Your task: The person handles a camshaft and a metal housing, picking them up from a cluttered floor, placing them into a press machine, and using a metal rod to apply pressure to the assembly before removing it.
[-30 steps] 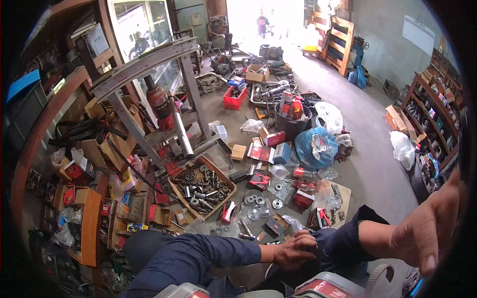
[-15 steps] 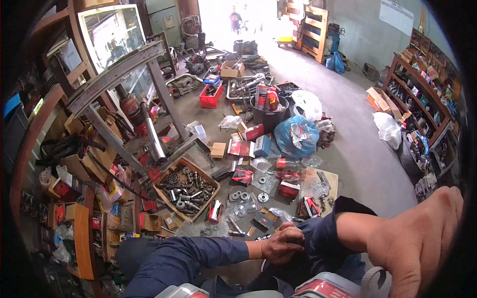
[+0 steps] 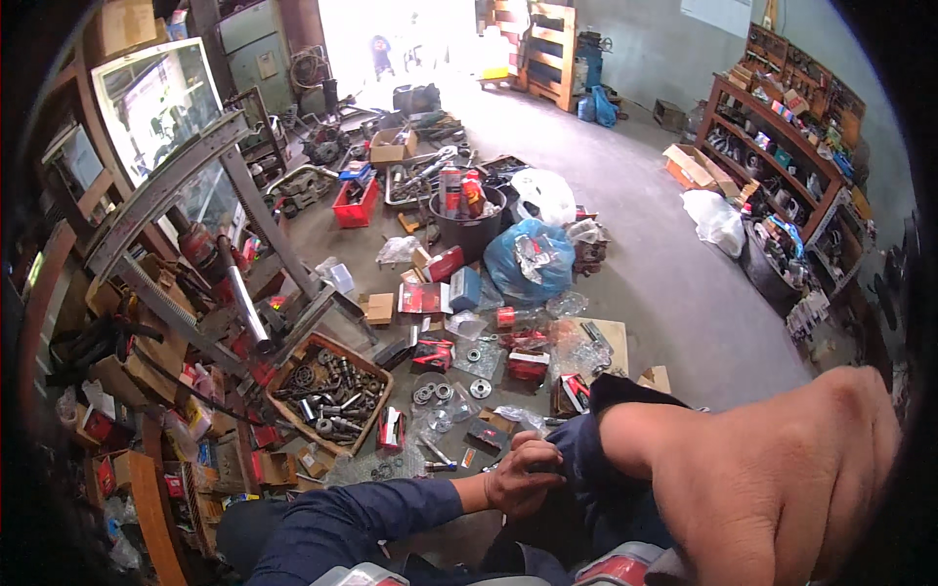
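Note:
My right hand (image 3: pixel 782 479) looms large at the lower right, close to the camera. Its fingers bend downward and the fingertips are cut off, so what they grip is hidden. Below it, at the lower edge, part of a clear and red plastic object (image 3: pixel 625 566) shows. My left hand (image 3: pixel 525 477) is curled closed beside my right sleeve, over dark cloth; I cannot make out what it holds. On the floor just past it lie a dark flat box (image 3: pixel 487 436), a metal shaft-like part (image 3: pixel 439 453), several ring-shaped bearings (image 3: pixel 480 389) and a red and white box (image 3: pixel 391 428).
A wooden tray (image 3: pixel 381 400) of metal parts sits at left, before a grey metal press frame (image 3: pixel 249 186). Beyond are a black bucket (image 3: pixel 467 232) with spray cans and a blue plastic bag (image 3: pixel 508 278). Shelving (image 3: pixel 772 161) lines the right wall. A distant person (image 3: pixel 381 54) is at the doorway.
The whole scene has shifted left and slightly up in the picture. My right hand appears larger and farther left. My left hand stays curled by the sleeve.

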The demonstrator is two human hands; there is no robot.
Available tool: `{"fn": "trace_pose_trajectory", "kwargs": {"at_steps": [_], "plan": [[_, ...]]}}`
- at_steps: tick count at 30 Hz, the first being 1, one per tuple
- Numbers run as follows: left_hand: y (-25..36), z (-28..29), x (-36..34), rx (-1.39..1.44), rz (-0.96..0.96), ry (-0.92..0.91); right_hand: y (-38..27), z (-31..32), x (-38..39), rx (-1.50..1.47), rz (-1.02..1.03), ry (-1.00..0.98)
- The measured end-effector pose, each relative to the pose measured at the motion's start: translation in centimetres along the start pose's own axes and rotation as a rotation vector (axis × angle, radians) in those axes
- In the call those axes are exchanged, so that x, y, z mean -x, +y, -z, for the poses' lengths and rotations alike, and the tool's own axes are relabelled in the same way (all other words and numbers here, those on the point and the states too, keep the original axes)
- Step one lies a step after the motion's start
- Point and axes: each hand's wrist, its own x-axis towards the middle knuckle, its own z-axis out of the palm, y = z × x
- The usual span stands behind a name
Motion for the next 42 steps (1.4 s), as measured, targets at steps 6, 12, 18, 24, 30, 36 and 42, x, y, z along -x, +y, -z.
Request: {"fn": "trace_pose_trajectory", "kwargs": {"at_steps": [6,12,18,24,30,36,42], "plan": [[0.1,0.3,0.2,-0.025,0.003,-0.011,-1.1,-2.7,0.1,0.089,-0.018,-0.033],[-0.4,-0.3,0.5,-0.006,-0.011,0.012,-0.8,-4.5,-0.6,0.204,-0.064,0.007],[-0.1,-0.2,0.4,0.003,0.012,-0.023,-0.2,-4.8,-1.1,0.263,-0.072,0.028],[0.1,0.0,0.0,0.006,0.006,-0.019,0.7,-4.2,-1.5,0.277,-0.070,0.051],[0.0,0.0,0.2,0.027,0.003,-0.010,1.7,-2.9,-2.1,0.266,-0.061,0.061],[0.1,0.0,0.8,-0.045,0.006,-0.022,2.8,-2.4,-2.4,0.226,-0.049,0.043],[0.5,0.1,0.0,0.010,0.008,-0.031,3.3,-3.0,-2.6,0.253,-0.058,0.040]]}}
